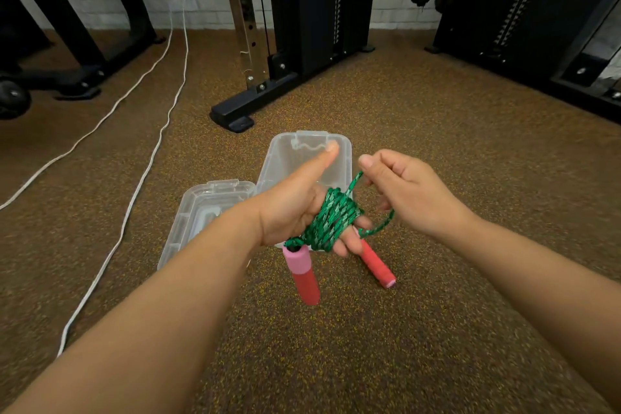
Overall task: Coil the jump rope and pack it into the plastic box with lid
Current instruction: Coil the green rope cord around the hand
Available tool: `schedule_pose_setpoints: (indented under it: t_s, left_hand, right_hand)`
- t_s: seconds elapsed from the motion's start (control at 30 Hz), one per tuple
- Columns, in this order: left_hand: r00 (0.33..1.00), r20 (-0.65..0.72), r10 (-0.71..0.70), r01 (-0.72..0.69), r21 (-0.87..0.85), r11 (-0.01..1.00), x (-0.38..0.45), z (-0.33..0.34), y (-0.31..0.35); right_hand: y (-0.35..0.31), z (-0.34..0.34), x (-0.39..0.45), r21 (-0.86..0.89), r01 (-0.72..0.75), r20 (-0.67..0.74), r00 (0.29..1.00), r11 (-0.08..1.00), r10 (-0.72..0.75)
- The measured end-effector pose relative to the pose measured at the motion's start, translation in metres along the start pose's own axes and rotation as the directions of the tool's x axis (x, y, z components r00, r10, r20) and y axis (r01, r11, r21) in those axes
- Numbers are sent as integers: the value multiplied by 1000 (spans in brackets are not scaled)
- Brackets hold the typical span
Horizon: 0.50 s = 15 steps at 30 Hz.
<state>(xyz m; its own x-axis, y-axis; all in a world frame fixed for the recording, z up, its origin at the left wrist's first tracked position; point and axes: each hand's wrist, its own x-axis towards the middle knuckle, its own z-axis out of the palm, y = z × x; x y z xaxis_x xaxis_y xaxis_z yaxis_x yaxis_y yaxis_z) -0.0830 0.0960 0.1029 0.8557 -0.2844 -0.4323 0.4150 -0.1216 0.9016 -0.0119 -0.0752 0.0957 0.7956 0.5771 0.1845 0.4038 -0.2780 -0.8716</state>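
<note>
Speckled brown gym floor point(437, 151), black machine frames along a white brick wall — rope coiling in progress above it.

Clear plastic box point(304, 158) stands open on the floor, its lid point(195, 222) lying just beside it to the left. Left hand point(295, 208): thumb extended, fingers spread, the green jump rope point(334, 217) wound around them; one red-pink handle point(302, 274) hangs below. Right hand point(410, 191): fingers pinched on the free rope strand — the second handle point(378, 267) dangles lower right.
</note>
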Motion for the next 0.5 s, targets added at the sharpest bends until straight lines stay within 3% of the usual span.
schedule_pose_setpoints:
  t_s: [0.1, 0.37, 0.5]
  left_hand:
    - [993, 99, 64, -66, 22, 998, -7, 4, 4]
    - [978, -167, 127, -161, -207, 965, -6, -4, 4]
    - [963, -230, 143, -205, -274, 940, -8, -11, 9]
  right_hand:
    - [11, 4, 1, 22, -61, 2, 998, 998, 61]
    - [36, 11, -14, 429, -303, 177, 952, 851, 250]
    - [49, 14, -19, 561, -301, 58, 943, 771, 326]
